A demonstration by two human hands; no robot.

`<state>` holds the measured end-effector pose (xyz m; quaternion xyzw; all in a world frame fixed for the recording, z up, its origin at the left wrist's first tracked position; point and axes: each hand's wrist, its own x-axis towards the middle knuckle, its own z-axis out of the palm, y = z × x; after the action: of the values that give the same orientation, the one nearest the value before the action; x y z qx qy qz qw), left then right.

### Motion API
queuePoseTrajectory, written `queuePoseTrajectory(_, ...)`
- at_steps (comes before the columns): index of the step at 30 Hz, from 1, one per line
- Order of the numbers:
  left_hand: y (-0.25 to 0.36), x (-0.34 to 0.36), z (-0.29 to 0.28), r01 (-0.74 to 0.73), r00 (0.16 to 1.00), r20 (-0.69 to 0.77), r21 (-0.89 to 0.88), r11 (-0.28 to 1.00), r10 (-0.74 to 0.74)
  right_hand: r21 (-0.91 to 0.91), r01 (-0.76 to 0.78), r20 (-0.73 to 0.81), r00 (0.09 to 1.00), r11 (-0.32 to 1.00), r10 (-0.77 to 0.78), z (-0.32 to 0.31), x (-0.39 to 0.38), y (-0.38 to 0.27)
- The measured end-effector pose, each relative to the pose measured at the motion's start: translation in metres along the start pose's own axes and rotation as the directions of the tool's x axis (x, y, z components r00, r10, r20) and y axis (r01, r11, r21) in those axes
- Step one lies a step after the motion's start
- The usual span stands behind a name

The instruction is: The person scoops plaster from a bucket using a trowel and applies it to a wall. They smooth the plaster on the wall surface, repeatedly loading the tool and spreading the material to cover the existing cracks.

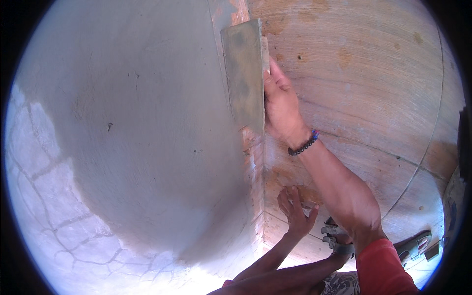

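Observation:
My right hand is closed around the handle of a plastering float, a long flat plate coated in grey-brown. The plate lies along the edge of a smooth grey plastered surface, where it meets a wood-grained surface. Below it runs a narrow rough strip with reddish patches. My left hand is lower down, its fingers spread against the wood-grained surface, and holds nothing. A dark beaded bracelet is on my right wrist.
Beyond the grey plaster, a pale area with a crack-like stone pattern shows at lower left. A sandalled foot is near my left hand, and another sandal is at lower right. A thin line curves down the right side.

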<state>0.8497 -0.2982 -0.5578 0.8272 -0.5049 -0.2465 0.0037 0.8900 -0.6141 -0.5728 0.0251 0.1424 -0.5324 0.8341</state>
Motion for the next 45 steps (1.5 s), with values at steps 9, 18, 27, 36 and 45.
queuePoseTrajectory(9, 0.001, 0.0, 0.002, -0.003, 1.0, -0.001, 0.021, 1.0, 0.003, -0.102, 0.003, 0.009, 1.0, 0.995, -0.002, 0.006, -0.011, 0.001)
queuePoseTrajectory(18, 0.0, -0.001, 0.003, 0.03, 1.0, 0.004, 0.009, 1.0, -0.03, -0.288, 0.009, -0.011, 1.0, 0.958, -0.012, 0.002, -0.041, 0.007)
queuePoseTrajectory(27, -0.004, -0.001, 0.002, -0.03, 0.999, -0.012, 0.006, 1.0, 0.03, 0.144, -0.085, -0.031, 0.995, 0.986, 0.09, -0.018, -0.042, -0.004)
queuePoseTrajectory(36, -0.003, -0.002, 0.004, -0.007, 1.0, -0.024, 0.045, 0.999, 0.008, 0.052, -0.066, 0.052, 0.997, 0.996, 0.063, 0.003, 0.01, -0.02)
queuePoseTrajectory(45, -0.007, -0.004, 0.006, -0.038, 0.998, -0.057, 0.026, 0.999, 0.039, -0.5, 0.134, -0.012, 0.987, 0.856, -0.162, 0.034, 0.01, -0.011)
